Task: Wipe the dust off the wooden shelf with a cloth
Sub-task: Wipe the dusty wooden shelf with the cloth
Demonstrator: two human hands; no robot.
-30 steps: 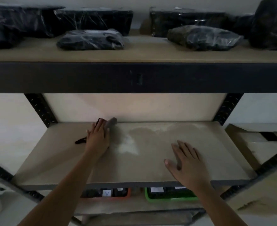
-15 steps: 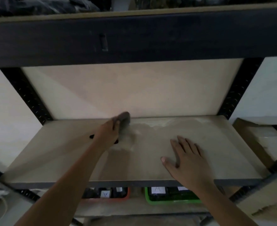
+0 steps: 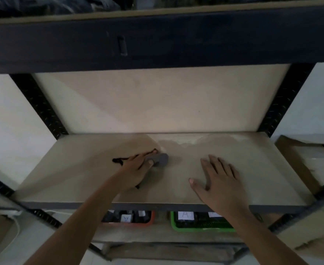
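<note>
Your left hand (image 3: 136, 170) presses a grey cloth (image 3: 159, 159) onto the wooden shelf (image 3: 77, 169), near its middle and toward the back. The fingers curl over the cloth, thumb against its near edge; a dark frayed strip (image 3: 119, 160) trails out to the left of the hand. Your right hand (image 3: 219, 180) lies flat on the shelf to the right, well apart from the cloth, fingers straight and slightly spread, thumb out to the left. A pale dust patch (image 3: 191, 140) lines the shelf's back edge. Below sit 2 bins, 1 orange (image 3: 149, 222) and 1 green (image 3: 176, 226), holding labelled items.
</note>
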